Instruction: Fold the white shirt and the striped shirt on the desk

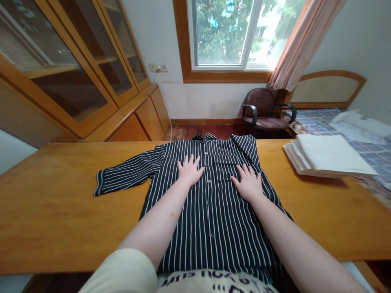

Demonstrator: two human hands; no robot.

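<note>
A black shirt with white stripes (195,219) lies front side up on the wooden table, its collar toward the far edge and its buttons down the middle. One sleeve stretches out to the left; the other is folded near the right shoulder, its end out of sight. My left hand (190,171) rests flat on the chest, left of the button line, fingers spread. On the right, my right hand (249,183) lies flat beside the chest pocket (226,167), its fingers apart too. Neither hand grips the cloth. The hem reaches the near edge by my body.
The wooden table (61,219) spans the view. A stack of white sheets or folded cloth (332,154) sits at its right. Beyond stand an office chair (262,108), a bed (324,118) and a window (226,36). A glass-door cabinet (91,81) fills the left.
</note>
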